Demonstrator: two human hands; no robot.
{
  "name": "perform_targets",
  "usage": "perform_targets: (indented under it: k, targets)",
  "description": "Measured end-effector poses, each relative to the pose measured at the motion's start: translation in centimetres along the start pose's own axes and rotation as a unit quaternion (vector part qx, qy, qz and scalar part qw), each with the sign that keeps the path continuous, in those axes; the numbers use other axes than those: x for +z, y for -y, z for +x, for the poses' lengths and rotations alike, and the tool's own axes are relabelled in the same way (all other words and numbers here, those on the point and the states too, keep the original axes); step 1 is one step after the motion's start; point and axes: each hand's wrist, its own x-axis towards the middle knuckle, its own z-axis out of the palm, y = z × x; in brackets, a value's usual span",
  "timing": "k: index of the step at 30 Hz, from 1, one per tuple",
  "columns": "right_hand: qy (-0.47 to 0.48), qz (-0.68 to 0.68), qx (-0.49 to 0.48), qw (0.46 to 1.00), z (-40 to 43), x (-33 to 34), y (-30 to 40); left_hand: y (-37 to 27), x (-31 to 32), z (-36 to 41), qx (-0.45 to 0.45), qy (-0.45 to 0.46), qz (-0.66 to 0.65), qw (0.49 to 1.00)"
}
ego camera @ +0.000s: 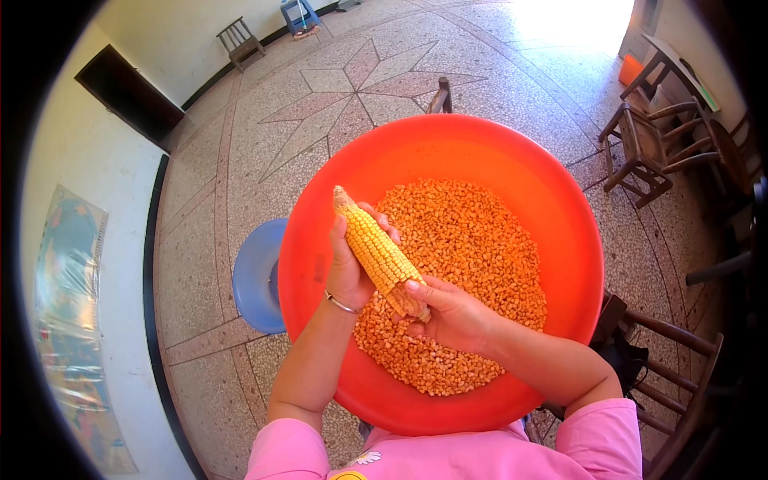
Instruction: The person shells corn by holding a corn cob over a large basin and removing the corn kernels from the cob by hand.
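A dried corn cob (pixel 379 249) slants across the near left part of a red plastic basin (pixel 558 210). My left hand (pixel 353 264) is wrapped around its upper half, with the thumb along the left side. At the lower end, where kernels are gone and the bare cob shows, my right hand (pixel 447 312) grips it with the thumb pressed against the edge of the kernel rows. Loose corn kernels (pixel 468 252) cover the basin's floor beneath both hands. Some of my right fingers are hidden behind the cob.
A blue plastic basin (pixel 255 276) stands on the floor to the left, partly behind the red one. Wooden chairs (pixel 639 141) are at the right, another chair (pixel 672 366) close by my right arm. A small chair (pixel 240 42) stands by the far wall.
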Motion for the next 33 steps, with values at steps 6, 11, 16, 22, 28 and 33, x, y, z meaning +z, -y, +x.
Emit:
perform_targets:
  k: [6,11,16,22,28,33]
  targets:
    - [0.001,-0.051,-0.032,0.998,-0.1,0.0,-0.2,-0.1,0.1,-0.1,0.009,0.022,0.006,1.0]
    - [0.012,-0.043,-0.028,0.999,-0.1,-0.1,-0.1,-0.3,0.3,-0.2,0.013,0.062,0.013,0.998]
    - [0.042,-0.043,0.046,0.997,-0.5,0.4,0.6,0.2,0.4,-0.4,-0.03,0.107,-0.013,0.994]
    - [-0.019,-0.111,0.049,0.992,-0.3,0.4,0.3,1.0,0.8,-0.6,-0.046,0.045,0.025,0.998]
    - [0.017,-0.078,0.024,0.996,-0.4,0.7,0.9,0.0,0.2,-0.3,-0.027,0.059,-0.009,0.998]
    - [0.022,-0.053,0.022,0.998,-0.3,0.3,0.6,0.2,0.3,-0.3,-0.028,0.055,-0.009,0.998]
